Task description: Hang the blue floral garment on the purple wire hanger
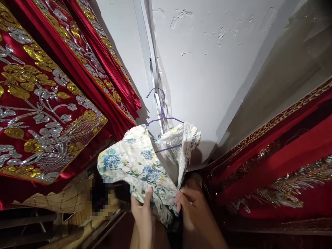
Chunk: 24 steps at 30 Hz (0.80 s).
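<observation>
A white floral garment with blue flowers and a V-shaped neckline hangs on a purple wire hanger. The hanger's hook goes over a metal strip on the wall. My left hand grips the lower left part of the cloth, thumb on top and fingers partly hidden. At the bottom of the neckline, my right hand pinches the garment's edge. The lower end of the cloth is bunched up between my hands.
Red cloths with gold and silver embroidery hang at the left. More red sequinned fabric is at the right. A white wall with peeling patches stands ahead. Wooden furniture shows at the lower left, beside a blurred patch.
</observation>
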Motion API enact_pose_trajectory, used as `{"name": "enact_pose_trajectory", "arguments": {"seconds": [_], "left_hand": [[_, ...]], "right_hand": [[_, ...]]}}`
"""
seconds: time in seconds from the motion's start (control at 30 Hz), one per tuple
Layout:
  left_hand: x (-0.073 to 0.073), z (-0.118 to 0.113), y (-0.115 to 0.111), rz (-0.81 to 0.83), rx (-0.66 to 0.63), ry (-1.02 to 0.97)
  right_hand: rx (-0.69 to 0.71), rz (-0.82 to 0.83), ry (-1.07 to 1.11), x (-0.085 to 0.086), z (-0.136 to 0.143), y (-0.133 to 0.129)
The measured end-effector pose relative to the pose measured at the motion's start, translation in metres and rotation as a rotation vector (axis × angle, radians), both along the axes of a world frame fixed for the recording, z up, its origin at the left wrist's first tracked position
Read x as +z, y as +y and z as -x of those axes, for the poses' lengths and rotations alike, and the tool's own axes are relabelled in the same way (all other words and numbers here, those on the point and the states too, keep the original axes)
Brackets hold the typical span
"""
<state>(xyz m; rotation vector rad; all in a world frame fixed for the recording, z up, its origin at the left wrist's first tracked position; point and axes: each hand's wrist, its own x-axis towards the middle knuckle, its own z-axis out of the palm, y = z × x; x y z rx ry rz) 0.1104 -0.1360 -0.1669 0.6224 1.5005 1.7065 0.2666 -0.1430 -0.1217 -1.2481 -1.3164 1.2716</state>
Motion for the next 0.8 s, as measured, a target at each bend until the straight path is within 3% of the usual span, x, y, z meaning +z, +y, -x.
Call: {"name": "enact_pose_trajectory", "arguments": {"seconds": [0.07,0.13,0.2,0.3,0.4,0.5,0.6,0.8], "left_hand": [[-0.001,-0.010,-0.005,-0.050,0.211,0.231],[-0.002,-0.021,-0.012,-0.131,0.255,0.471],[-0.003,-0.030,-0.017,-0.195,0.074,0.600],[-0.001,-0.036,-0.016,-0.185,-0.266,0.542],[0.002,-0.035,-0.011,-0.155,-0.401,0.464],[0.002,-0.034,-0.010,-0.182,-0.492,0.526],[-0.006,-0.035,-0.010,-0.177,-0.524,0.629],[-0.019,-0.029,-0.003,-0.175,-0.500,0.766]], "right_hand": [[-0.003,0.025,0.013,0.001,0.002,0.001],[0.012,0.044,0.033,0.003,0.005,0.001],[0.050,0.043,0.054,0.005,0.009,0.001],[0.107,0.061,0.086,0.008,0.015,0.002],[0.106,0.130,0.140,0.010,0.016,0.006],[0.062,0.152,0.216,0.018,0.013,0.019],[0.004,0.137,0.291,0.039,0.010,0.041],[-0.032,0.001,0.353,0.111,0.017,0.089]]}}
